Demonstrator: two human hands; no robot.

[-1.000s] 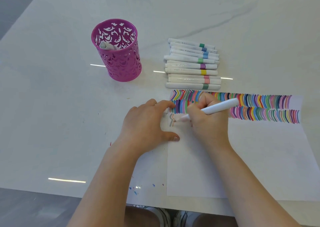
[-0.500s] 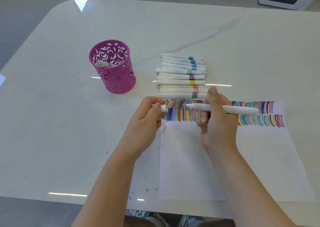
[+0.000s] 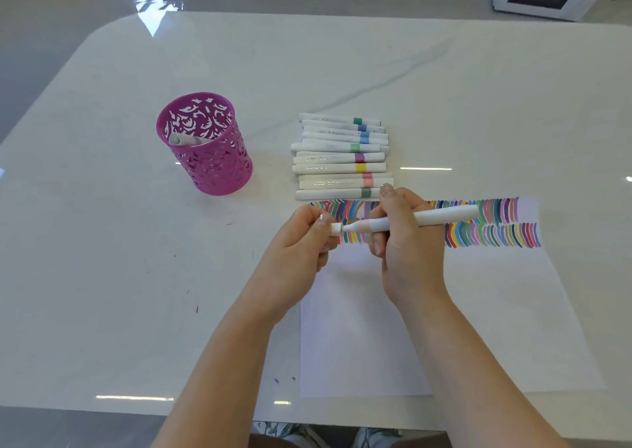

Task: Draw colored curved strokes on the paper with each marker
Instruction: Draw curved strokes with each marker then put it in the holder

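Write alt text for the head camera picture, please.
The right hand grips a white marker over colour-streaked paper while the left hand pinches its cap at the tip. A row of markers and a purple cup sit behind.

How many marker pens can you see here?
12. Ten lie in the pile beyond the paper; one leans in the purple cup; the last marker is in the right hand, its cap pinched by the left hand. More may hide in the cup.

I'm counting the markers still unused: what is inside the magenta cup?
One white marker leans inside the magenta cup, its end near the rim. The patterned wall hides the cup's bottom, so anything lying lower cannot be seen.
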